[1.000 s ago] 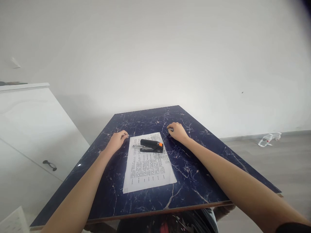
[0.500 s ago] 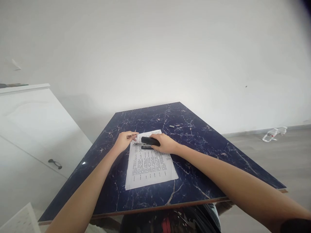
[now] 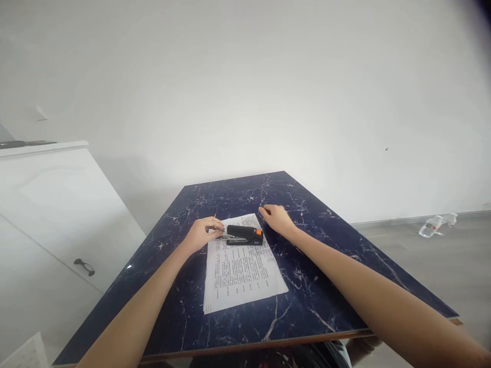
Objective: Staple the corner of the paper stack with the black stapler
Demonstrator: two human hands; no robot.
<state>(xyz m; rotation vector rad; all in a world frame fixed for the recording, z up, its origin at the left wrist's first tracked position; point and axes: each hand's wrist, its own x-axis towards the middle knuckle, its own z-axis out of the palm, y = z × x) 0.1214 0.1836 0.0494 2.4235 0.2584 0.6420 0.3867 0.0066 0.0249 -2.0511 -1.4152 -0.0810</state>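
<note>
A black stapler with an orange end lies across the top of a printed sheet of paper on the dark blue marbled table. My left hand is closed in a pinch at the stapler's metal front end, on its left. My right hand rests on the table just right of the sheet's far corner, apart from the stapler. Its fingers curl down onto the tabletop, and what lies under them is hidden.
A white cabinet with a dark handle stands close to the table's left side. A clear plastic bottle lies on the grey floor at the right. A white wall is behind the table.
My right hand has left the stapler and moved back right to the spot where a small grey piece lay. My left hand has closed in on the stapler's front end.
</note>
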